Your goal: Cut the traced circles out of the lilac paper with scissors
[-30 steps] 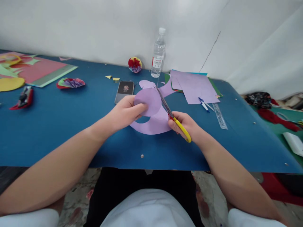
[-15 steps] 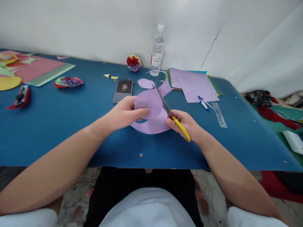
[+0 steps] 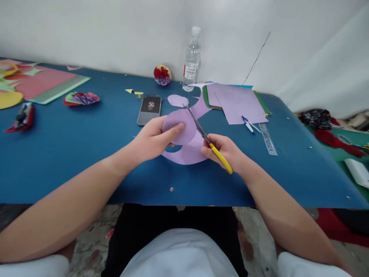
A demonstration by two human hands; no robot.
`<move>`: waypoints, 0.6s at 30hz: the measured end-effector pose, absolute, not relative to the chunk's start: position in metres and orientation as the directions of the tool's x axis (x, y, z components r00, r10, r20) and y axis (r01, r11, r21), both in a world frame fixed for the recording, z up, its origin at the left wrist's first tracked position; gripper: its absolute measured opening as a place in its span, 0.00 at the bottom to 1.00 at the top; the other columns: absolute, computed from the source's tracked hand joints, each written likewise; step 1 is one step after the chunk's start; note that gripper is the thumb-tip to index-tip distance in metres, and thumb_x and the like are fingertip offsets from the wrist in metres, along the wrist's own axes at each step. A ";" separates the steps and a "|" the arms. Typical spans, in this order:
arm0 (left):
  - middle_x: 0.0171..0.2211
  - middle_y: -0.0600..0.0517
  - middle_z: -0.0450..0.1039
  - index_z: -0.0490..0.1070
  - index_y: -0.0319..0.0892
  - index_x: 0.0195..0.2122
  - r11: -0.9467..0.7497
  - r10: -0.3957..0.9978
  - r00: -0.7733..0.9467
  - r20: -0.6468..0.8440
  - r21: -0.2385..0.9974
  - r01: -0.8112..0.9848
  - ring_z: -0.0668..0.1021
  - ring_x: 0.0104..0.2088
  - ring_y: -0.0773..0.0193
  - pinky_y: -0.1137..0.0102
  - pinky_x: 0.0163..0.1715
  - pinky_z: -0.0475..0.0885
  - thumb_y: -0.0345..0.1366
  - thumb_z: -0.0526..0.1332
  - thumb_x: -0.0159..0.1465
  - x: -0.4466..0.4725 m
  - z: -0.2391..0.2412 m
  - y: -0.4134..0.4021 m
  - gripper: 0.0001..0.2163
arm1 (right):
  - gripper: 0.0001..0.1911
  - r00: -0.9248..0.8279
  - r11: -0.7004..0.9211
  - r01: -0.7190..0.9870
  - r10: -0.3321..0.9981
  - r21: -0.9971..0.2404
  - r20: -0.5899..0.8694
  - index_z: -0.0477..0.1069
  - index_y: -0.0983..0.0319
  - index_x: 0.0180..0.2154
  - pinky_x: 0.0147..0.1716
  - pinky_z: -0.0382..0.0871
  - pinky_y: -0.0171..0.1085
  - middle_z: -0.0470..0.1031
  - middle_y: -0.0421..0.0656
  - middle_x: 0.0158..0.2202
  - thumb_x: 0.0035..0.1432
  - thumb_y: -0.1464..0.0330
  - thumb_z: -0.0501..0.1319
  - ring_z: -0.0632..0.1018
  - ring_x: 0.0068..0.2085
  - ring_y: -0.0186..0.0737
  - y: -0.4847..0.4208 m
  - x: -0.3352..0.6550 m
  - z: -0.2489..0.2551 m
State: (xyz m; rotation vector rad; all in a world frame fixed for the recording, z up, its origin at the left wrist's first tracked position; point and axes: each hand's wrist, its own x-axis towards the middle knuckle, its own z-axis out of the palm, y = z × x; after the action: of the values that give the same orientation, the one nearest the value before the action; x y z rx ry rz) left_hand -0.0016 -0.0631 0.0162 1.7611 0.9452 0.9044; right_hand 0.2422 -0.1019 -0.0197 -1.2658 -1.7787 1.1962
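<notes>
While left hand pinches purple paper disc, right hand grips yellow-handled scissors, blades beside disc's right rim. Disc held over table, between front and far edges; purple offcut below it, toward front edge. Bottle upright at far edge.
</notes>
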 end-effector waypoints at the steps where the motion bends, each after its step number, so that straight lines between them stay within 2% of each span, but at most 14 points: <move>1: 0.27 0.52 0.73 0.75 0.40 0.34 -0.314 0.879 0.437 0.191 0.921 0.230 0.74 0.27 0.65 0.73 0.25 0.71 0.51 0.66 0.67 -0.002 0.017 -0.062 0.17 | 0.27 -0.327 0.122 0.370 0.945 -0.921 -0.006 0.64 0.58 0.31 0.27 0.54 0.37 0.61 0.35 0.27 0.55 0.44 0.70 0.60 0.27 0.33 -0.102 0.242 -0.020; 6: 0.30 0.51 0.77 0.78 0.39 0.35 -0.411 0.853 0.455 0.256 0.867 0.282 0.76 0.31 0.63 0.72 0.29 0.71 0.49 0.67 0.67 -0.005 0.017 -0.061 0.16 | 0.26 -0.323 0.115 0.381 0.946 -0.918 -0.015 0.64 0.58 0.30 0.26 0.54 0.37 0.61 0.35 0.27 0.55 0.46 0.71 0.60 0.27 0.33 -0.102 0.242 -0.019; 11: 0.32 0.50 0.78 0.79 0.38 0.36 -0.401 0.860 0.445 0.252 0.872 0.282 0.77 0.32 0.62 0.71 0.29 0.71 0.48 0.68 0.65 -0.005 0.018 -0.062 0.16 | 0.26 -0.288 0.094 0.397 0.957 -0.913 -0.027 0.65 0.58 0.30 0.26 0.55 0.37 0.61 0.34 0.26 0.51 0.48 0.73 0.61 0.27 0.33 -0.102 0.241 -0.016; 18: 0.34 0.48 0.80 0.81 0.38 0.38 -0.383 0.884 0.389 0.260 0.880 0.282 0.79 0.34 0.59 0.70 0.32 0.73 0.51 0.69 0.64 -0.004 0.017 -0.061 0.18 | 0.24 -0.279 0.101 0.426 0.960 -0.899 -0.024 0.65 0.58 0.30 0.27 0.55 0.37 0.62 0.35 0.27 0.53 0.50 0.73 0.62 0.27 0.34 -0.101 0.243 -0.021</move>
State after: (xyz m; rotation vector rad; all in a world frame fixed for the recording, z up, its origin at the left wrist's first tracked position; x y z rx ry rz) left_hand -0.0039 -0.0611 0.0166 1.8722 1.0057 0.9811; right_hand 0.2429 -0.1013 -0.0207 -1.3578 -1.7802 1.1361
